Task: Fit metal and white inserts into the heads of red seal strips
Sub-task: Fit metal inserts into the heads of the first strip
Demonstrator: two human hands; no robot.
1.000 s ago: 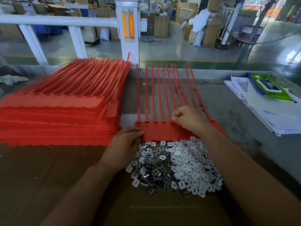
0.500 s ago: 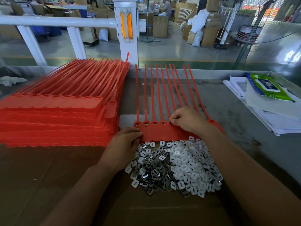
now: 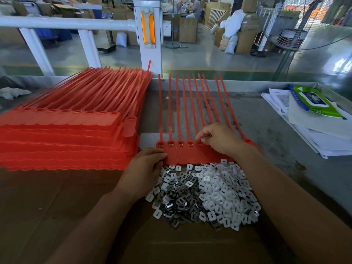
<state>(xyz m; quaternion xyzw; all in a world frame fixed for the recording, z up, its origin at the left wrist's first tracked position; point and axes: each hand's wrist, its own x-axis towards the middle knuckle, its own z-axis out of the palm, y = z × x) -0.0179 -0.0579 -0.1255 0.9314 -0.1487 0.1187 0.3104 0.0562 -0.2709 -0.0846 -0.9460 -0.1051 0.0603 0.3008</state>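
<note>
Grey surface point(image 3: 266, 130): big red strip stack point(image 3: 66, 134) left, strip row point(image 3: 182, 155) centre, metal-and-white insert pile point(image 3: 209, 195) touching its near edge. My left grip point(image 3: 144, 168) pinches the row's near-left edge; right grip point(image 3: 219, 138) curls fingertips onto fifth head, contents can't tell.

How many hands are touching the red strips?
2. The left hand rests on the left end of the red strip row; the right hand pinches at it further right.

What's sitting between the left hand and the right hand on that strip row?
Head view: four heads of the red seal strips, each with a light insert seated, lie between the left hand and the right hand.
</note>
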